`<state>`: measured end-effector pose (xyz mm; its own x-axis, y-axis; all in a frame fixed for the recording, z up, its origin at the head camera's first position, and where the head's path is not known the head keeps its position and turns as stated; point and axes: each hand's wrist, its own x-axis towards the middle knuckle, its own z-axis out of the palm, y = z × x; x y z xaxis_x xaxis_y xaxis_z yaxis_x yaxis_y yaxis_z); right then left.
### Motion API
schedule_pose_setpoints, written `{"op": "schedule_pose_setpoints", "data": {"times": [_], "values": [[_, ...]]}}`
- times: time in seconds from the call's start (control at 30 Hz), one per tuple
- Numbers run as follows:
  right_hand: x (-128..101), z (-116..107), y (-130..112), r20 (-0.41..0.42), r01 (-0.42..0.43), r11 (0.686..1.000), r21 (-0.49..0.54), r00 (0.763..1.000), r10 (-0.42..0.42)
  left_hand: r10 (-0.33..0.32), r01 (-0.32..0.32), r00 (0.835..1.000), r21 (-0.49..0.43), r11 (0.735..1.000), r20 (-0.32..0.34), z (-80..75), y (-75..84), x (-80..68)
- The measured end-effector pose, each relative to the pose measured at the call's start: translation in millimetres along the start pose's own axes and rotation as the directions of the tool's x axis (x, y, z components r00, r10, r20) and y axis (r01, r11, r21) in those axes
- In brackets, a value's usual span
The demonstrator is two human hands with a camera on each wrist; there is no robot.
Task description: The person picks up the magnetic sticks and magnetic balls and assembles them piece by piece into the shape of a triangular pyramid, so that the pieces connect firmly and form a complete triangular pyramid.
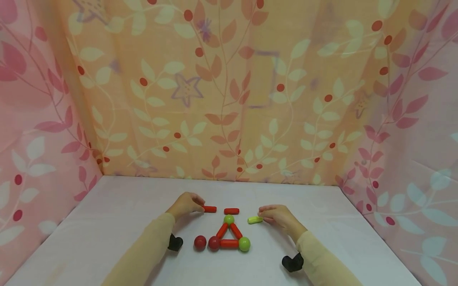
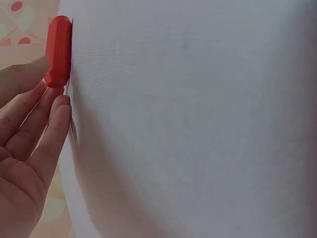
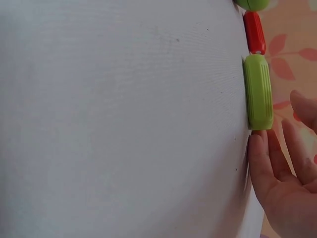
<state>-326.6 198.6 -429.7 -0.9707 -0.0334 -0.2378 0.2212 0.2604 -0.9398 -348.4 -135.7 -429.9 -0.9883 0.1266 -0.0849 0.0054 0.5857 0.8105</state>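
A person's left hand (image 1: 186, 204) rests on the white counter (image 1: 107, 222) toward its far edge, fingertips touching one end of a short red stick (image 1: 210, 209) that lies flat there. In the left wrist view the fingers (image 2: 52, 124) are nearly straight, their tips against the stick (image 2: 59, 51); whether the thumb pinches it from the other side cannot be told. The right hand (image 1: 280, 216) lies on the counter to the other side, fingers extended and loosely apart, tips meeting the end of a ribbed green stick (image 1: 255, 219). The right wrist view shows the fingertips (image 3: 260, 148) just against the green stick (image 3: 258, 92), not wrapped around it.

Between the two hands lies a second red stick (image 1: 231, 211), apart from the first and just behind a small flat triangle. That triangle is made of three red sticks (image 1: 229, 243) joined at the corners by a green ball at the top (image 1: 229, 219), a green ball at the right (image 1: 244, 244) and a red ball at the left (image 1: 214, 243). A loose red ball (image 1: 200, 242) sits just beside the triangle's left corner, toward the counter's near edge. Nothing stands between either hand and the stick it touches. Both forearms wear pale yellow sleeves (image 1: 150, 246), each with a dark wrist-mounted unit (image 1: 292, 262). Leaf-printed curtains (image 1: 229, 91) in orange and pink close off the counter's far and side edges.
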Motion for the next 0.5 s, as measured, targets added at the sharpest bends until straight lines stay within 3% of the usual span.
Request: {"op": "schedule_pose_setpoints", "data": {"times": [0.1, 0.33, 0.5], "values": [[0, -1, 2, 0.003, -0.007, 1.000, -0.008, 1.000, 0.007, 0.031, -0.031, 0.999, 0.019, 0.999, 0.015, 1.4, 2.1, -0.4], [-2, 1, 2, 0.027, -0.004, 0.999, -0.055, 1.000, 0.006, -0.046, 0.046, 0.999, 0.030, 0.999, 0.013, 10.9, 2.7, 4.8], [-2, 3, 2, 0.014, -0.010, 0.993, -0.114, 1.000, 0.012, -0.030, 0.030, 1.000, 0.050, 0.998, -0.010, 13.4, 7.6, 3.0]]}}
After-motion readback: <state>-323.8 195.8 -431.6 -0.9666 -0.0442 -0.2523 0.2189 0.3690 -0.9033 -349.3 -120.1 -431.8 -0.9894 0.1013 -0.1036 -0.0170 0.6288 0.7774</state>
